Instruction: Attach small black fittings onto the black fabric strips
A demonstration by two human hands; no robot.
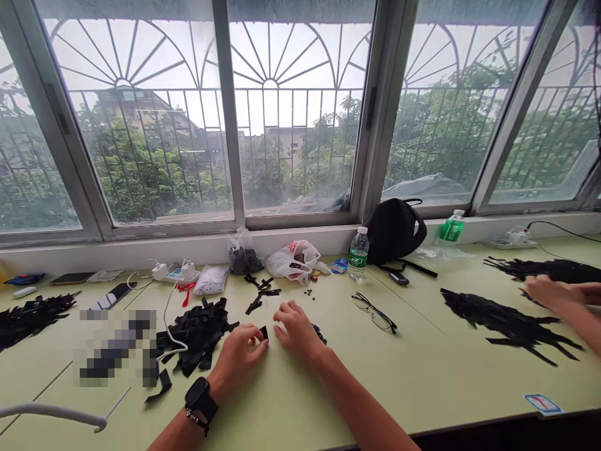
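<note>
White plastic is gathered into a crumpled carrier bag (292, 266) with red print, set near the window ledge (323, 237); its contents are only partly seen and cannot be made out. Just beside it, a clear bag (245, 258) is filled with something dark, and a small clear packet (210, 280) with something white. Clear liquid is held in an upright bottle (358, 255) with a green label, stood next to a black backpack (393, 232). What is in the green bottle (452, 228) farther right cannot be told.

On the pale green table (291, 407), a short black piece (264, 332) is pinched between the thumb and fingers of the left hand (238, 352). The fingers of the right hand (297, 331) are bent and close together, tips turned toward the left hand; whether anything is gripped there cannot be told. Small dark things (320, 334) are partly hidden behind the right wrist.

A heap of black strips (200, 335) is piled left of the left hand, crossed by a white cable (184, 346). Loose strips (268, 292) and small dark bits (308, 292) are scattered beyond the hands. Folded glasses (381, 321) are laid to the right; well apart, black bundles (502, 319) are neared by another person's hand (554, 293).
</note>
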